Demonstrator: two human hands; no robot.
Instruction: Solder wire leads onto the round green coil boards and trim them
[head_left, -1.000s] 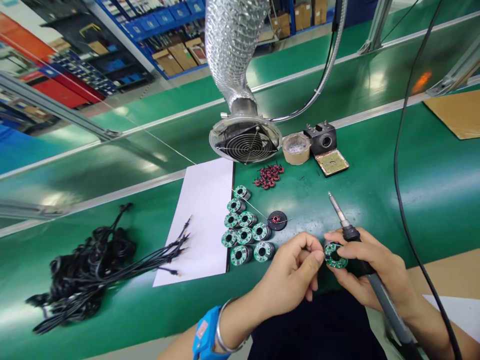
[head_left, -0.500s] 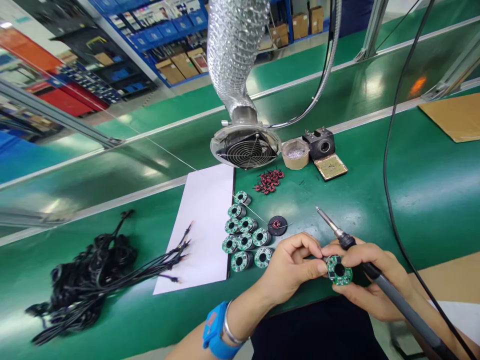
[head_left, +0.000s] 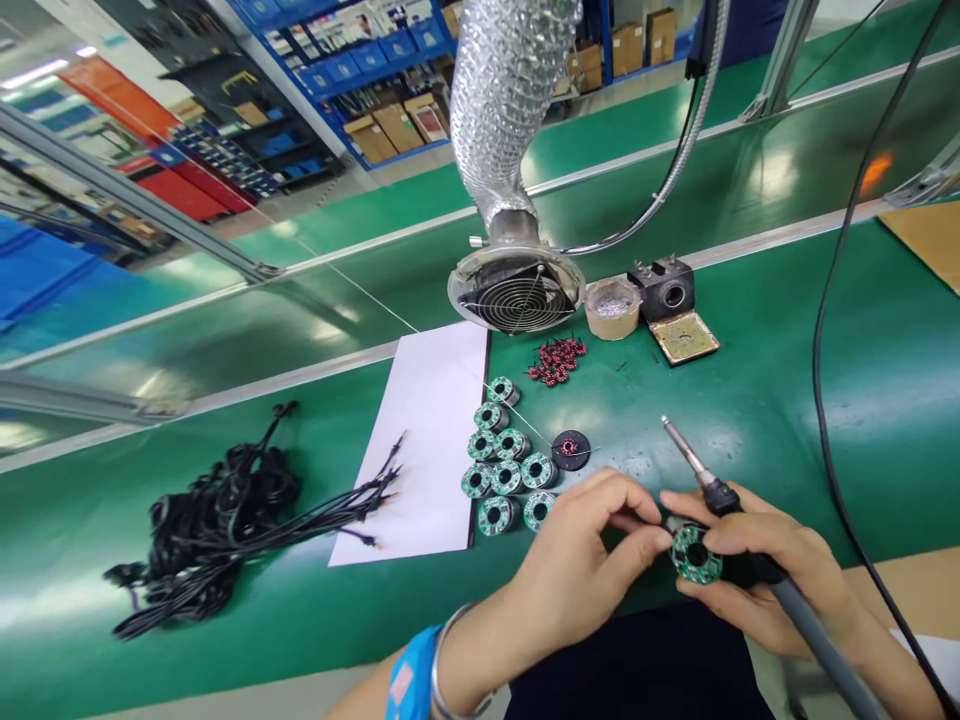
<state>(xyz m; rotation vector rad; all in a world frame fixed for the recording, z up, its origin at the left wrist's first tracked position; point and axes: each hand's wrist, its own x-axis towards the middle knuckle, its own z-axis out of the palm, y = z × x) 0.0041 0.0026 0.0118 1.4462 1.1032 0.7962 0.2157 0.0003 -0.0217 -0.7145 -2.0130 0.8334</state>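
Note:
My right hand (head_left: 780,560) is closed round a soldering iron (head_left: 772,575), its bare tip pointing up and left. Between the thumb and fingers of the same hand is a round part topped by a green ring-shaped circuit board (head_left: 697,556) with a dark centre hole. Close against that part's left edge, my left hand (head_left: 592,555) is closed, thumb and forefinger tips nearly together; what they pinch, if anything, is hidden. Several similar round parts with green boards (head_left: 506,477) stand left of my left hand. A black disc (head_left: 571,450) carries a small red-and-black ring piece.
A fume extractor (head_left: 517,295) hangs over the bench. Behind lie red ring pieces (head_left: 556,361), a round tub (head_left: 613,308) and an iron stand with a sponge tray (head_left: 682,337). White board (head_left: 420,440) and black cables (head_left: 225,510) lie left. The iron's cord (head_left: 821,370) runs at right.
The view has shifted, so bench items appear further right. My left fingertips have eased slightly from the board's face to its edge; my right hand still holds the iron and the round part.

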